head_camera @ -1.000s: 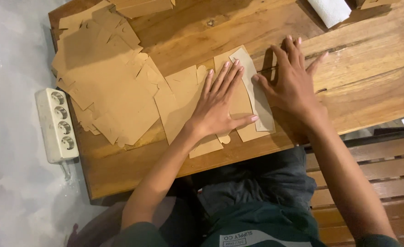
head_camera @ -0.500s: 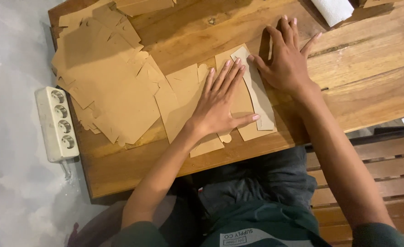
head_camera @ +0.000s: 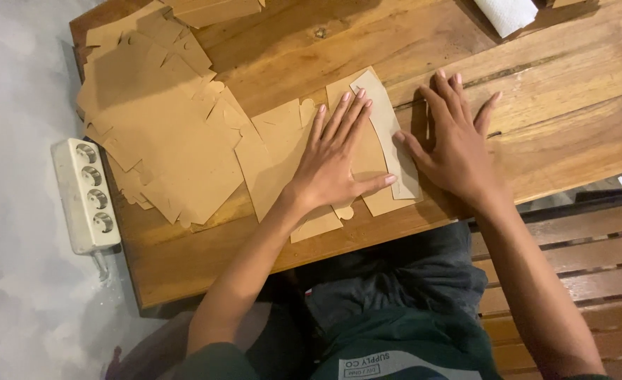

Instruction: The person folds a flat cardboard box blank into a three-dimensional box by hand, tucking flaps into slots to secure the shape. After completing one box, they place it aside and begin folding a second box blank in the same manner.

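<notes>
Left hand [head_camera: 335,169] lies open, flat on our brown die-cut cardboard sheet [head_camera: 283,162]; right hand [head_camera: 455,144], open, rests beside its folded flap [head_camera: 388,134] on the wooden bench [head_camera: 571,119].

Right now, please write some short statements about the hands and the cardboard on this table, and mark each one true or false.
1. The left hand lies flat, fingers spread, on a brown cardboard cutout. True.
2. The right hand lifts a folded flap high in the air. False: it lies flat on the wooden table, its thumb at the edge of the pale folded flap.
3. A stack of brown cardboard sheets lies to the left of the hands. True.
4. The white power strip sits on top of the table. False: it lies on the grey floor beside the table.
5. A white roll shows at the top edge. True.
</notes>
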